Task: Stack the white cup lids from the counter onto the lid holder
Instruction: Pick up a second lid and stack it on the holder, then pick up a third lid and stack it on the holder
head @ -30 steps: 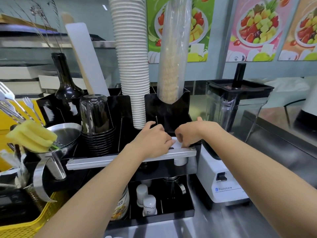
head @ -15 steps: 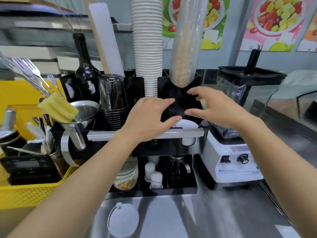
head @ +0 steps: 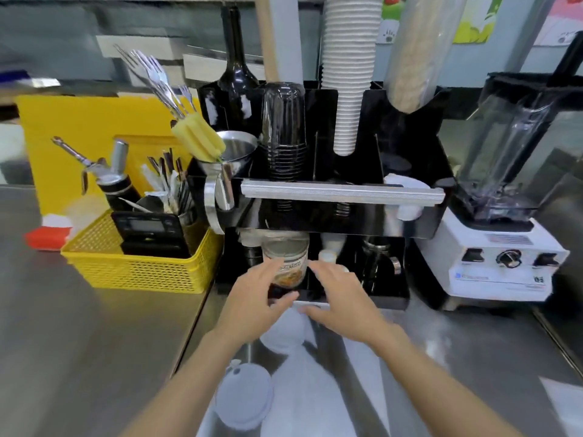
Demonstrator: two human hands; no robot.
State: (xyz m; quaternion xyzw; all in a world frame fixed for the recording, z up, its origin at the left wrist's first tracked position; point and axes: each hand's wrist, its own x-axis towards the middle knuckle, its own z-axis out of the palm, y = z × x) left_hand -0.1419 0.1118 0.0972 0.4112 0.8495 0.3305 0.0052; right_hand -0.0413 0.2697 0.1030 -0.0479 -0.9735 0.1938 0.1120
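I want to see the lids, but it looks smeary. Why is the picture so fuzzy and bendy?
Head view: motion blur smears the left hand, right hand and white lids; the steel counter throws bright glare; the wide-angle lens bows the blender and the edges outward.

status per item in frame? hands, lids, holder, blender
left hand: open, empty, above a counter lid
right hand: open, empty, fingers spread
lid under the hands: flat on counter, not gripped
near lid: flat on counter, untouched
lid holder: white lids in its right slot
paper cup stack: upright in holder
blender: jar seated, lidded
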